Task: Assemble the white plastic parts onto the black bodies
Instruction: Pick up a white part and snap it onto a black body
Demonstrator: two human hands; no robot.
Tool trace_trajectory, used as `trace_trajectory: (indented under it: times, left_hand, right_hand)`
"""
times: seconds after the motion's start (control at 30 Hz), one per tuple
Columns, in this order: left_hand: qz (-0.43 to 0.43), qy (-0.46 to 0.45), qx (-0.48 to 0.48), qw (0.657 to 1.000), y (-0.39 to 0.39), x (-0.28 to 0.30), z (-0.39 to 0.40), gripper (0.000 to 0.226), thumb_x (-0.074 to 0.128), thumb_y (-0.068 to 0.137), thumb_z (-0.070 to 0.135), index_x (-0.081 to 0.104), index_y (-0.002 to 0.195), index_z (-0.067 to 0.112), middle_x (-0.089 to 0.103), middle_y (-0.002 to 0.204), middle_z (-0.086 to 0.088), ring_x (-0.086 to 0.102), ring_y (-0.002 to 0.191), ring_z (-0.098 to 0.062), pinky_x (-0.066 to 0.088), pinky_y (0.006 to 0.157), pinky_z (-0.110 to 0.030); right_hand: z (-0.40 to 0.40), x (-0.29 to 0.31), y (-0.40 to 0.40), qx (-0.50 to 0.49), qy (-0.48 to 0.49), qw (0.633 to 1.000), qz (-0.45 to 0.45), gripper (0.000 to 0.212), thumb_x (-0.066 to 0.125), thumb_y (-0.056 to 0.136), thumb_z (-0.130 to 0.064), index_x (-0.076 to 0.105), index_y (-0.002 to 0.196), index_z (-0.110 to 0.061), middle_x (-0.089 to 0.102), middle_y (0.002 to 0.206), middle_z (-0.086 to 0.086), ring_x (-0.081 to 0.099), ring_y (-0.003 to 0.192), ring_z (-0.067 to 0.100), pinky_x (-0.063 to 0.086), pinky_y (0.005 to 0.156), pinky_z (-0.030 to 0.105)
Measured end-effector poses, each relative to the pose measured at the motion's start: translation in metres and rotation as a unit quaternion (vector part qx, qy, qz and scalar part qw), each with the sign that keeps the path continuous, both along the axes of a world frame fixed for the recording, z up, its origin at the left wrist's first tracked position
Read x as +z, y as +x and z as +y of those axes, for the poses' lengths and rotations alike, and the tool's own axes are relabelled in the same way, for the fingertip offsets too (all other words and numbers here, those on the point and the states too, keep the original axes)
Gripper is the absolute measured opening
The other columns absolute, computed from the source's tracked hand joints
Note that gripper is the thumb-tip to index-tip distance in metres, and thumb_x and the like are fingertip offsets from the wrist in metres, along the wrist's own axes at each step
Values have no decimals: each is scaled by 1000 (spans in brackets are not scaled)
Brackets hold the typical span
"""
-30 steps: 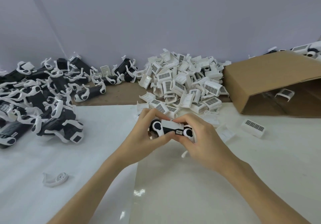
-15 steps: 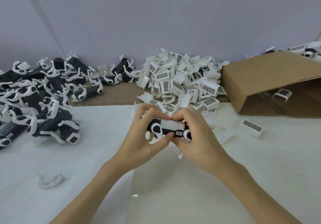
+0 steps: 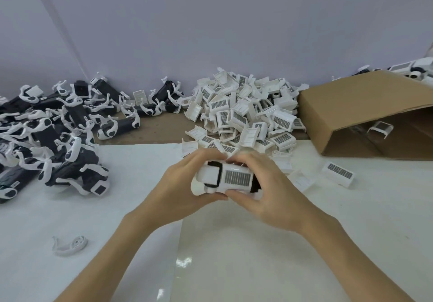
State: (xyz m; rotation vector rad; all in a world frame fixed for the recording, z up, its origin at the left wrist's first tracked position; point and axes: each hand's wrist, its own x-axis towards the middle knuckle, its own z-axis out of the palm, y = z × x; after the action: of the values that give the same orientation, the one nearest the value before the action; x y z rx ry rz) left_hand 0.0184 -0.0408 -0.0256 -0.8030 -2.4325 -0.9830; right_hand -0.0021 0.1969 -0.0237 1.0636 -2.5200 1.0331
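Two hands hold one unit above the white surface [image 3: 304, 243], in front of the stock piles. We note the left hand [image 3: 180, 189] wraps the left end of the black body [image 3: 212, 174], fingers curled over the far edge and thumb beneath, while the right hand [image 3: 269, 191] grasps the right end, fingertips on the upper edge of the white grille part [image 3: 236, 177]. We judge this two-sided grip serves to brace the body while the white piece is pressed home; whether it has fully seated we cannot tell, as fingers cover the edges.

Supply is arranged within reach. We record the heap of loose white grille parts [image 3: 243, 116] directly beyond the hands, spilling from the tipped cardboard box [image 3: 351, 109] at right, and the pile of black bodies [image 3: 58, 137] with white brackets at left. This layout likely lets either hand draw parts without shifting. One stray white bracket [image 3: 70, 245] lies apart on the near left, and one white grille piece [image 3: 337, 174] rests just right of the hands.
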Motion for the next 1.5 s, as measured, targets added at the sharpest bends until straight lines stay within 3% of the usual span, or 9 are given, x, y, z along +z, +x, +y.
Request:
trace_trajectory:
  times: [0.17, 0.3, 0.43, 0.8, 0.97, 1.07, 1.23, 1.33, 1.5]
  left_hand:
    - [180, -169, 24, 969, -11, -5, 0, 56, 82, 93, 28, 61, 143, 17, 50, 161, 4, 41, 154, -16, 33, 126, -49]
    - [21, -11, 74, 997, -3, -12, 4, 85, 87, 80, 56, 48, 150, 27, 47, 148, 11, 47, 140, -17, 41, 116, -40]
    - [-122, 135, 57, 982, 3, -13, 16, 65, 83, 90, 42, 45, 143, 40, 70, 121, 14, 68, 114, -21, 52, 104, -44]
    - [-138, 161, 58, 976, 5, -1, 16, 38, 77, 90, 45, 68, 127, 38, 76, 108, 7, 71, 100, -17, 55, 83, -28]
    - [-148, 38, 39, 987, 6, 1, 8, 77, 88, 72, 65, 52, 139, 53, 65, 130, 24, 58, 121, -7, 44, 98, -15]
    - [-99, 52, 69, 991, 7, 0, 9, 66, 88, 65, 67, 65, 122, 43, 71, 110, 17, 60, 93, -14, 46, 80, -17]
    - [-138, 214, 136, 957, 1, 1, 10, 47, 86, 63, 62, 73, 92, 28, 68, 76, 1, 52, 65, -8, 43, 62, -20]
    - [-182, 265, 158, 934, -1, -4, 8, 51, 83, 62, 67, 75, 91, 26, 66, 78, -13, 52, 67, -14, 41, 65, -34]
    - [-144, 248, 191, 939, -1, -10, 18, 49, 77, 70, 72, 76, 91, 29, 63, 69, -6, 49, 60, -10, 37, 57, -22]
  right_hand:
    - [8, 1, -6, -9, -2, 999, -50, 29, 65, 104, -24, 69, 133, -22, 70, 107, -10, 57, 99, 4, 42, 93, 26]
    - [-1, -6, -5, -70, 25, 994, 85, 28, 67, 101, -19, 71, 126, -8, 71, 113, 3, 61, 111, 25, 41, 100, 35]
    - [-7, -9, -3, -63, 23, 988, 137, 34, 61, 101, -29, 71, 126, -8, 70, 110, 1, 62, 107, 26, 44, 100, 37]
    - [-3, -2, -4, -20, -14, 999, -22, 30, 65, 103, -29, 68, 133, -24, 64, 103, -14, 53, 105, 2, 35, 97, 13]
    - [13, 1, -8, 24, -142, 963, -226, 18, 62, 105, -28, 68, 121, -32, 66, 84, -14, 63, 79, 4, 53, 70, 20]
    - [13, -1, -9, 41, -180, 941, -284, 22, 59, 100, -38, 65, 120, -29, 58, 77, -8, 52, 72, 9, 41, 71, 19]
    - [6, -7, -8, 30, -98, 986, -135, 47, 72, 98, -38, 58, 142, -36, 57, 139, -20, 51, 135, 2, 39, 111, 22]
    - [-4, -14, -6, -36, 1, 999, -28, 63, 74, 96, -35, 49, 153, -34, 54, 145, -17, 48, 134, -1, 40, 110, 18]
    - [-8, -15, -9, -72, -1, 997, -4, 54, 68, 101, -33, 49, 152, -33, 58, 140, -14, 55, 124, 4, 48, 102, 22]
